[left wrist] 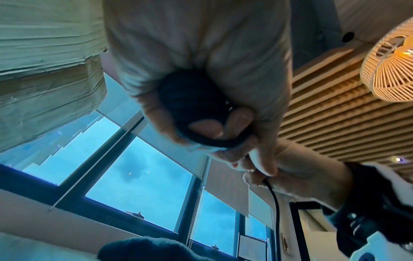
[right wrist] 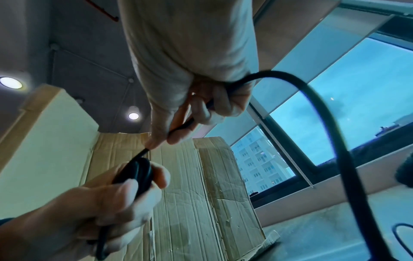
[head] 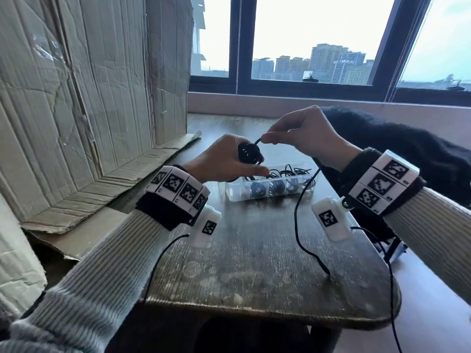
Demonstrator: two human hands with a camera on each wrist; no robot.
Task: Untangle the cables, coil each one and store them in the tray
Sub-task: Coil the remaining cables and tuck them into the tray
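Note:
My left hand (head: 229, 159) grips a small coil of black cable (head: 249, 152) above the table; in the left wrist view the coil (left wrist: 196, 109) is wound round its fingers. My right hand (head: 303, 136) pinches the same cable just right of the coil, thumb and forefinger closed on it (right wrist: 178, 129). The cable's loose tail (head: 297, 220) hangs down from that hand and trails across the table toward the front edge. Behind the hands stands a clear plastic tray (head: 237, 193) holding several black coiled cables (head: 277, 186).
A worn dark wooden table (head: 254, 263) carries everything. A large flattened cardboard box (head: 76, 98) leans at the left, its flap lying on the table's left side. A dark fuzzy garment (head: 407, 149) lies at the right. A window sill runs behind.

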